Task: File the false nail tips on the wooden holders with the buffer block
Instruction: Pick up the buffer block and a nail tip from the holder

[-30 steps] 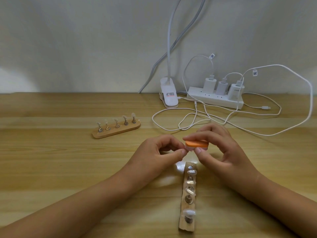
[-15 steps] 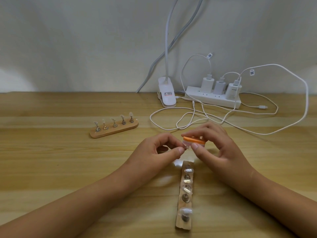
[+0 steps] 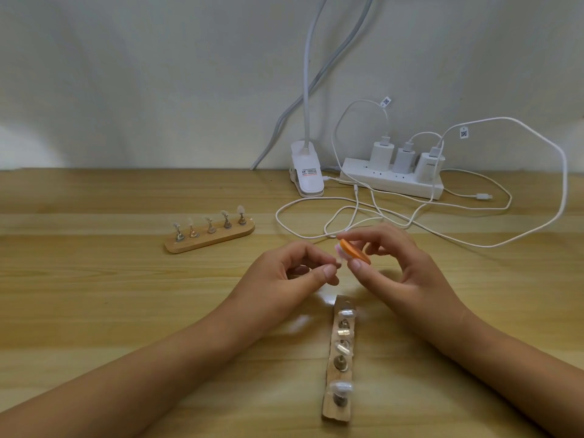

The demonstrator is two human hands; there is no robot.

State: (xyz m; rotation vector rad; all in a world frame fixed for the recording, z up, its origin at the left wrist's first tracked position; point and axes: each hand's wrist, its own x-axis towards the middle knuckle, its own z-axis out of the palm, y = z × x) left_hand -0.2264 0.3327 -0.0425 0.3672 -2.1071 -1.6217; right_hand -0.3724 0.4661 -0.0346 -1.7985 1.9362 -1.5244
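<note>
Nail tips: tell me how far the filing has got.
Done: no finished tip can be told apart by sight. In hand: the right hand holds the buffer block at a small piece, likely one tip, pinched by the left hand. Left: the near holder carries tips, one post looking bare; the far holder has five tips, untouched.

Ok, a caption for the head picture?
Right hand holds the buffer against a nail tip pinched by the left hand.

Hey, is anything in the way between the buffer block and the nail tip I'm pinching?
Nothing visible. The right hand holds the buffer block right beside the nail tip pinched in the left hand; cables lie behind them, a wooden holder nearer the camera.
</note>
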